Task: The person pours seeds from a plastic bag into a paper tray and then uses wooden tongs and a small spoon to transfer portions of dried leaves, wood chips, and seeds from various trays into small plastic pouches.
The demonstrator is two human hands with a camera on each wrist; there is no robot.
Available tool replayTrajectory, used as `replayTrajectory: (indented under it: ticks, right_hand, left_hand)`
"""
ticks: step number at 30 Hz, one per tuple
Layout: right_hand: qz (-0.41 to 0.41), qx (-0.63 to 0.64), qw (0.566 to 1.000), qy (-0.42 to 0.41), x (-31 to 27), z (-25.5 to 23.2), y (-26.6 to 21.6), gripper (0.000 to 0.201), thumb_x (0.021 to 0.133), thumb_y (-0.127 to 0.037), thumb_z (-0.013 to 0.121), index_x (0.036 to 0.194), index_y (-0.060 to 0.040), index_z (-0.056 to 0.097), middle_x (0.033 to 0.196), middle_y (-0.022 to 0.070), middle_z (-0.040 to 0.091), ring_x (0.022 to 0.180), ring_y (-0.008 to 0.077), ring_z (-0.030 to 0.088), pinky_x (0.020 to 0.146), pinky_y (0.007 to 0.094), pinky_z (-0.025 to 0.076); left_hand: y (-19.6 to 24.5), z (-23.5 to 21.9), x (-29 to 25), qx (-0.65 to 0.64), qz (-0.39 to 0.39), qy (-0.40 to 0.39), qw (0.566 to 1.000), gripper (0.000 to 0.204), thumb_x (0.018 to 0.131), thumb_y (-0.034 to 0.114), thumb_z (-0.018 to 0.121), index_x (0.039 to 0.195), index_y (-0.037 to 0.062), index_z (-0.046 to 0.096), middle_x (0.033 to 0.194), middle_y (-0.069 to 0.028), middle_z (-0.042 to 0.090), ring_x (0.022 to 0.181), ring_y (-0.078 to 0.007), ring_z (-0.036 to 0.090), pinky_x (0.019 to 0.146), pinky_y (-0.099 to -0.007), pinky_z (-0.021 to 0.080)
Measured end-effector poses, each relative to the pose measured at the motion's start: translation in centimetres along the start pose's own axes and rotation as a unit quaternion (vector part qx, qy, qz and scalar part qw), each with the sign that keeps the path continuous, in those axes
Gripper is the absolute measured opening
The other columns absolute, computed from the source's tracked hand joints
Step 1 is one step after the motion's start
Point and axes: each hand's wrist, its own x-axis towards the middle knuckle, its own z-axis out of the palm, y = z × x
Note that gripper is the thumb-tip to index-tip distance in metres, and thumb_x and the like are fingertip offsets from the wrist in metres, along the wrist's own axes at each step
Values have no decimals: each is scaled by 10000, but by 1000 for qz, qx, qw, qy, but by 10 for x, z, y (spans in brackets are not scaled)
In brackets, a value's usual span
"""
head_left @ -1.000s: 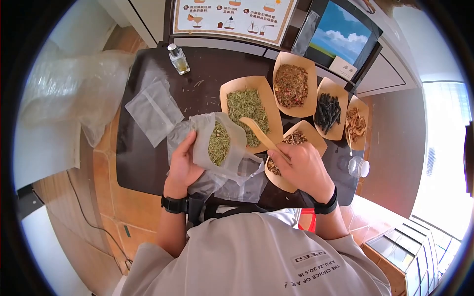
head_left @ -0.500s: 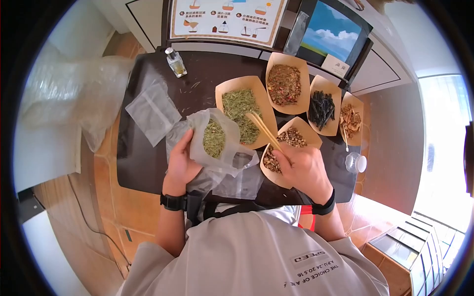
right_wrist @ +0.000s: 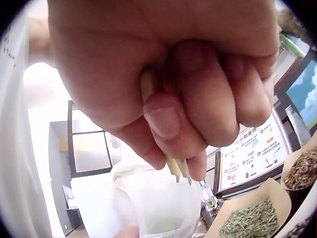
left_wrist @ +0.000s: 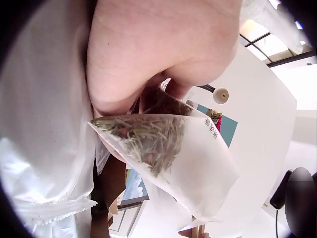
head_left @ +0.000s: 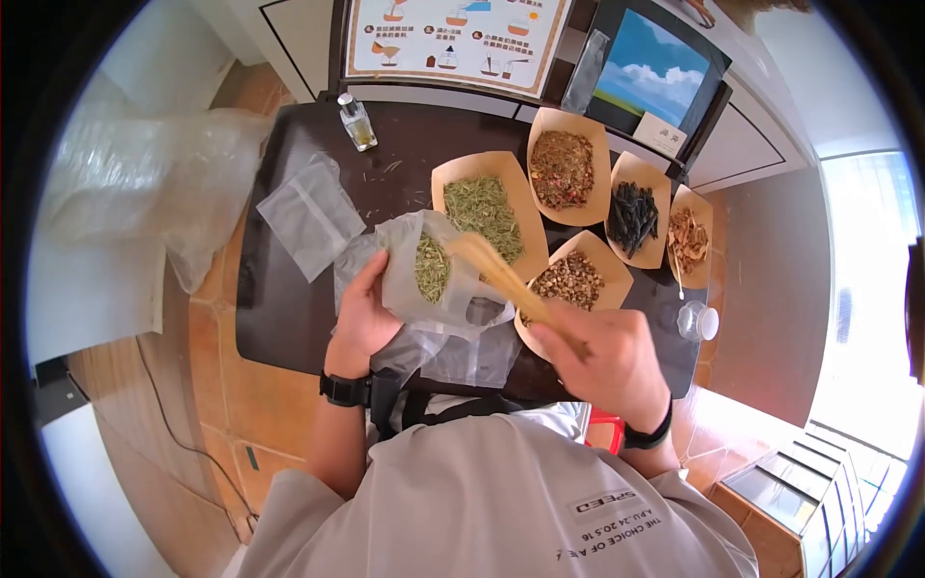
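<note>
1. With the left grip [head_left: 364,313], curling fingers round the white bag [head_left: 401,279], holding it over the worktop [head_left: 279,303], left of centre, close to the near edge.
2. With the right grip [head_left: 617,361], clasping the wooden tongs [head_left: 497,275], aiming their tips at the bag's mouth; blurring too much to tell any load.
3. Showing green herbs [head_left: 433,270] inside, just left of the paper tray [head_left: 533,241].
4. For tidy filling, preferably presenting the mouth wide, parting the tips only inside the rim, and pressing the thin wall lightly.
</note>
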Motion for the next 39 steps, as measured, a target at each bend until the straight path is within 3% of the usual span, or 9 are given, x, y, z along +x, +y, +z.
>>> replayTrajectory:
  ticks: [3,7,12,22,25,28,34,36,39]
  right_hand:
    - [151,0,988,10,-6,-4,17,131,891,-166,673,841,-45,675,566,151,569,530,364,584,477,421,461]
    - [193,-60,977,-71,-12,9,42,172,902,-191,658,824,-41,686,588,177,578,565,394,589,516,457,473]
    - [223,51,969,-97,-1,25,36,231,912,-220,641,776,-38,678,618,197,593,598,413,591,568,486,484]
    - [66,-90,990,-85,2,50,32,218,887,-187,650,755,-16,619,523,155,563,503,338,611,479,428,497]
    - [49,-148,984,-82,0,50,34,215,878,-191,659,767,-15,607,505,122,561,482,304,619,456,411,494]
    - [66,-190,978,-58,-4,44,45,169,879,-195,681,840,-37,638,507,121,555,471,334,590,440,433,470]
    - [71,-146,987,14,-3,13,45,131,856,-141,716,799,-46,646,529,150,535,491,359,571,447,422,444]
    - [53,-85,993,60,-1,2,33,141,860,-142,699,783,-60,614,495,107,526,452,319,572,423,401,449]
    - [35,-19,998,56,2,-5,6,150,857,-141,710,785,-55,611,496,99,527,448,307,564,422,401,441]
  left_hand:
    - [-3,8,0,37,13,43,998,417,1050,262,424,1387,24,492,1355,-125,580,1253,-276,554,1088,-456,420]
    - [-3,6,0,39,21,44,998,429,1052,265,410,1397,20,484,1369,-133,570,1262,-281,547,1093,-458,415]
    - [-3,7,0,52,19,30,998,462,1061,266,355,1399,-24,478,1389,-183,556,1277,-313,542,1119,-462,392]
    - [-3,11,-1,84,19,56,995,461,1056,288,390,1417,9,456,1400,-142,546,1281,-279,533,1098,-454,409]
    - [-3,10,-1,76,21,38,996,459,1056,290,389,1412,11,465,1392,-141,554,1276,-279,538,1097,-457,409]
    - [-3,11,0,56,22,26,998,450,1061,262,353,1389,-11,493,1380,-158,569,1267,-291,549,1114,-456,397]
    - [-2,12,0,50,12,11,999,442,1060,258,363,1382,-13,498,1379,-156,570,1269,-291,547,1116,-455,396]
    - [-2,10,1,69,11,27,997,460,1056,292,386,1403,3,476,1388,-144,561,1267,-280,547,1096,-459,412]
    - [-2,6,1,55,5,24,998,447,1053,286,408,1396,9,483,1376,-137,568,1260,-280,552,1093,-457,415]
